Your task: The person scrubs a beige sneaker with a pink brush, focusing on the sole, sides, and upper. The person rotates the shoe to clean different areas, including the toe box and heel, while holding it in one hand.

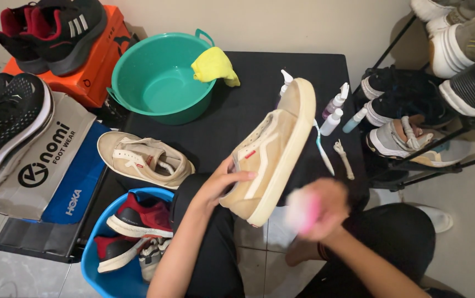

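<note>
My left hand [221, 185] grips a beige sneaker [273, 146] by its upper, holding it tilted on its side above the black table [248, 105], sole edge facing right. My right hand [320, 207] is blurred just right of the sneaker's heel and is closed around a pink and white object [302, 211], too blurred to identify. The matching beige sneaker [143, 160] lies on the table to the left.
A teal basin [160, 77] with a yellow cloth [214, 66] stands at the table's back. Spray bottles [334, 110], a toothbrush [323, 152] and a lace lie right. A blue tub [91, 259] holds shoes. Shoeboxes with black sneakers sit left; a shoe rack [430, 94] stands right.
</note>
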